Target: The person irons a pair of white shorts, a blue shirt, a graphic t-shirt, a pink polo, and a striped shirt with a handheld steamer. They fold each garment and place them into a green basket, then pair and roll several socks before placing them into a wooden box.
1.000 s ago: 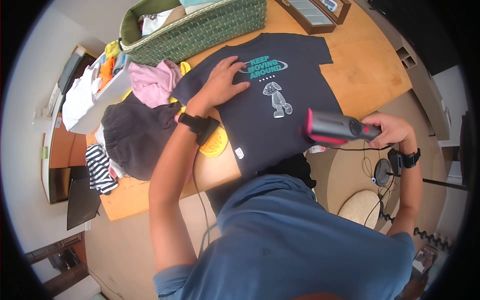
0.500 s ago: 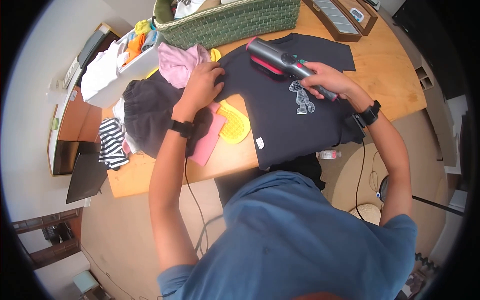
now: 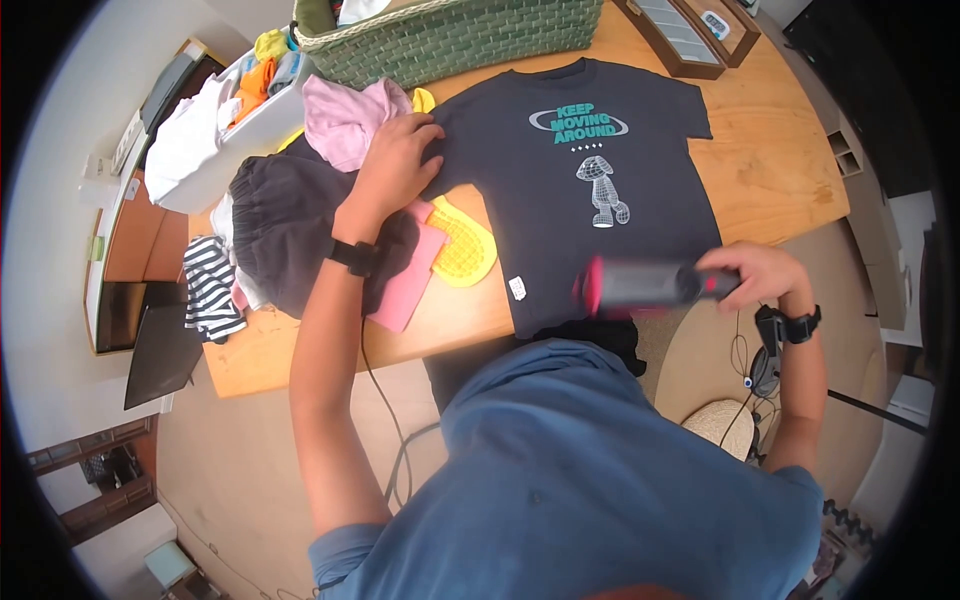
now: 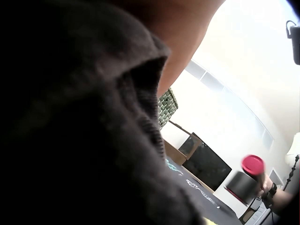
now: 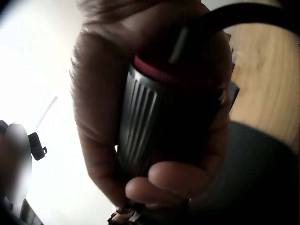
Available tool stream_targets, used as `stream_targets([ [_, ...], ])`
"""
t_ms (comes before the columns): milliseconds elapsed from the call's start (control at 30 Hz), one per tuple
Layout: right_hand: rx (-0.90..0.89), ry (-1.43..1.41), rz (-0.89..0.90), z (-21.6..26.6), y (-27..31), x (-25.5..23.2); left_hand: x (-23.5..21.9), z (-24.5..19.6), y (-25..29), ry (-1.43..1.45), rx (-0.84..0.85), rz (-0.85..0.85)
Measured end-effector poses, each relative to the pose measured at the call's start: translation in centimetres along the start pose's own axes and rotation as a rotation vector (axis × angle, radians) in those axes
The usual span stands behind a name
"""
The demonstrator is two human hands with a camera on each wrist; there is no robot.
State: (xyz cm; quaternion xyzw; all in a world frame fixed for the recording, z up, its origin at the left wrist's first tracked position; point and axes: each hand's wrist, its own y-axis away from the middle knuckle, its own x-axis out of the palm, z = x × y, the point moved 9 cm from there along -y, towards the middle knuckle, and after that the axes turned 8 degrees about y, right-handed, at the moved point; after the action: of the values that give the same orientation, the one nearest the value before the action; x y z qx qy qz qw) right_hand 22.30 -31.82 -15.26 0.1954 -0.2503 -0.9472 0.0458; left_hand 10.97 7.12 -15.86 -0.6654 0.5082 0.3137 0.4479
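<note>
A dark T-shirt (image 3: 545,230) lies spread on the table, with teal lettering and a white dog-like figure on its front. My left hand (image 3: 398,158) rests on its left-side sleeve, thumb and fingers apart. My right hand (image 3: 760,274) grips the ribbed handle of a grey and pink corded handheld garment steamer (image 3: 640,287), blurred by motion over the shirt's lower right part. In the right wrist view the fingers (image 5: 178,178) wrap round that handle. Dark cloth (image 4: 93,117) fills most of the left wrist view and hides the left fingers.
Beside my left forearm lie dark shorts (image 3: 285,230), a pink garment (image 3: 350,120), a yellow textured pad (image 3: 465,245) and a striped cloth (image 3: 210,285). Behind stand a green woven basket (image 3: 460,50), a white bin (image 3: 265,130) of clothes and an open wooden case (image 3: 690,50).
My left hand has moved from the shirt's chest to the sleeve. The steamer went from the right edge up over the lettering, then back down to the shirt's lower right.
</note>
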Motion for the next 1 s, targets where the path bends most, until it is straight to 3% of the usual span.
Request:
stream_targets([
  [67, 0.239, -0.177, -0.361, -3.2, 4.2, -3.6, -0.2, -0.2, -0.2, -0.006, 0.009, -0.008],
  [167, 0.214, -0.155, -0.729, -6.0, 7.6, -9.1, -0.4, -0.1, -0.7, -0.008, -0.027, 0.008],
  [267, 0.368, 0.055, -0.961, -11.5, 9.6, -14.5, -1.0, -0.2, -1.2, -0.117, -0.061, -0.030],
  [367, 0.418, 0.529, -1.250, -15.8, 9.9, -18.4, -1.2, -0.4, -1.5, -0.212, -0.137, -0.030],
  [533, 0.515, 0.785, -1.242, -17.7, 7.7, -20.1, -1.0, 0.5, -2.2, -0.249, -0.189, 0.020],
  [600, 0.504, 0.886, -1.241, -16.4, 7.6, -19.6, -0.7, 1.1, -2.3, -0.082, -0.243, 0.033],
  [667, 0.455, 0.996, -1.249, -7.9, 6.7, -17.5, -1.3, 0.1, -3.0, 0.217, -0.326, 0.037],
  [733, 0.129, 0.621, -1.207, -5.0, 4.1, -16.1, -1.0, -1.6, -4.3, 0.445, -0.312, 0.018],
  [767, 0.050, 0.366, -1.055, -3.9, 1.6, -14.8, -0.9, -2.5, -5.0, 0.558, -0.304, 0.007],
  [800, -0.030, 0.118, -0.896, -2.3, -1.0, -13.1, -1.2, -3.7, -5.9, 0.454, -0.249, 0.002],
  [867, -0.145, 0.128, -0.769, 1.1, -5.3, -9.4, -1.9, -5.6, -7.4, 0.243, -0.144, -0.017],
  [967, -0.198, 0.179, -0.558, 3.8, -10.0, -5.4, -2.2, -3.7, -6.6, -0.127, -0.107, -0.069],
  [1000, -0.200, 0.190, -0.512, 4.6, -11.0, -4.4, -1.8, -2.1, -5.8, -0.182, -0.193, -0.004],
])
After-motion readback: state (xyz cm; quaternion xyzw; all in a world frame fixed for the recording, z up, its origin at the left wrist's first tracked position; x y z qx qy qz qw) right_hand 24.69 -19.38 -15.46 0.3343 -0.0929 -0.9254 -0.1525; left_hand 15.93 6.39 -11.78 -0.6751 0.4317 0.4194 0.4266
